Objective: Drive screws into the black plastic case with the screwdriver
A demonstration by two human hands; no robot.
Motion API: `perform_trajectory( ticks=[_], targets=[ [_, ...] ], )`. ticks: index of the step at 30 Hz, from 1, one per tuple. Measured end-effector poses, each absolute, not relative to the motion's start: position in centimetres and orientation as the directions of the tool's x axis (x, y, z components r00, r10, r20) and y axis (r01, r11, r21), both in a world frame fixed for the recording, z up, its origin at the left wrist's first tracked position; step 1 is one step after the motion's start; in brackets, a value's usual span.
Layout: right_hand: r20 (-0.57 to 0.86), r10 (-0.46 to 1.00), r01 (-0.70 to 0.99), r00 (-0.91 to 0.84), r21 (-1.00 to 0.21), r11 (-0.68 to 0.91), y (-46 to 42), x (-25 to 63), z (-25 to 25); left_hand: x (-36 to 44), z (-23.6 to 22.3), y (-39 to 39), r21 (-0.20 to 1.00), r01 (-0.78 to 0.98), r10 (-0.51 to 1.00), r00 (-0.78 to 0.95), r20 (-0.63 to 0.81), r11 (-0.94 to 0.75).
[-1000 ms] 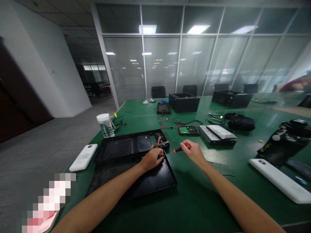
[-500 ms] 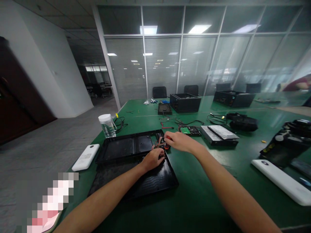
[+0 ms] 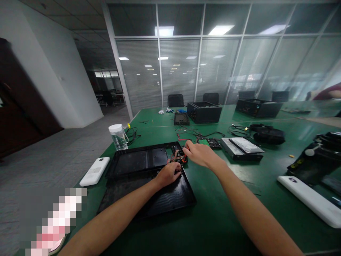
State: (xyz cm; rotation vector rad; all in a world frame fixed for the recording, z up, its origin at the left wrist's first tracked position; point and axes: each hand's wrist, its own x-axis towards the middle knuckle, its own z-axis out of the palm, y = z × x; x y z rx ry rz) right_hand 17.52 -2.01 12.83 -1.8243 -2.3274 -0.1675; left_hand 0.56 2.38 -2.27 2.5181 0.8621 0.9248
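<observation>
A black plastic casing lies opened in two trays before me, with striped wires and small parts at its right end. My left hand rests over the near tray, fingers curled together beside the wires; what they pinch is hidden. Just above and to the right, my right hand is closed around a red-handled tool that looks like a screwdriver, mostly covered by the fingers. Its lower end is by the wires and an orange-red ring-like part.
Left of the casing are a water bottle and a white device. To the right sit a circuit board, a metal drive box, a black pouch and a long white device. Black computer cases stand farther back.
My right hand has risen slightly and shifted a little right, its fingers higher above the wires. My left hand stays in place. The view has shifted slightly.
</observation>
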Motion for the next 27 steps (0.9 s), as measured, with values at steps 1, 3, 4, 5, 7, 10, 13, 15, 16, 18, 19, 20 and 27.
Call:
perform_trajectory(
  ticks=[1,3,4,5,7,10,13,15,16,18,19,20,27],
  targets=[
    [0.201,0.947,0.964,-0.251,-0.035,0.263,-1.99,17.57,12.82,0.56,-2.25,2.37,0.478,0.429,0.636,0.609,0.473,-0.766],
    [0.199,0.950,0.968,-0.240,-0.025,0.250,-1.99,17.64,12.81,0.57,-2.19,2.34,0.476,0.434,0.638,0.611,0.469,-0.765],
    [0.202,0.954,0.974,-0.220,-0.013,0.227,-2.00,17.65,12.81,0.58,-2.16,2.33,0.476,0.436,0.640,0.611,0.467,-0.764],
    [0.206,0.957,0.977,-0.206,-0.009,0.212,-2.04,17.64,12.81,0.59,-2.14,2.32,0.477,0.435,0.640,0.611,0.467,-0.764],
    [0.203,0.951,0.968,-0.234,-0.037,0.247,-2.13,17.59,12.83,0.59,-2.12,2.32,0.477,0.431,0.637,0.612,0.469,-0.766],
    [0.181,0.925,0.934,-0.335,-0.062,0.351,-2.28,17.40,12.88,0.55,-2.19,2.36,0.479,0.424,0.632,0.615,0.471,-0.769],
    [0.191,0.937,0.954,-0.293,-0.010,0.301,-2.40,17.22,12.95,0.50,-2.27,2.40,0.482,0.413,0.627,0.617,0.475,-0.773],
    [0.210,0.946,0.967,-0.248,-0.011,0.256,-2.47,17.20,13.02,0.49,-2.27,2.40,0.482,0.414,0.627,0.617,0.476,-0.773],
    [0.211,0.946,0.966,-0.246,-0.028,0.258,-2.51,17.21,13.05,0.49,-2.26,2.39,0.481,0.417,0.629,0.615,0.476,-0.772],
    [0.201,0.939,0.953,-0.280,-0.058,0.297,-2.55,17.24,13.09,0.50,-2.20,2.35,0.478,0.421,0.630,0.613,0.476,-0.771],
    [0.197,0.935,0.948,-0.296,-0.058,0.312,-2.56,17.24,13.10,0.50,-2.17,2.33,0.476,0.421,0.629,0.615,0.476,-0.772],
    [0.196,0.933,0.947,-0.302,-0.046,0.317,-2.56,17.22,13.08,0.50,-2.14,2.30,0.474,0.419,0.626,0.617,0.477,-0.774],
    [0.183,0.948,0.963,-0.259,-0.021,0.267,-2.84,17.13,12.94,0.47,-2.04,2.21,0.462,0.420,0.620,0.614,0.489,-0.781]
  ],
)
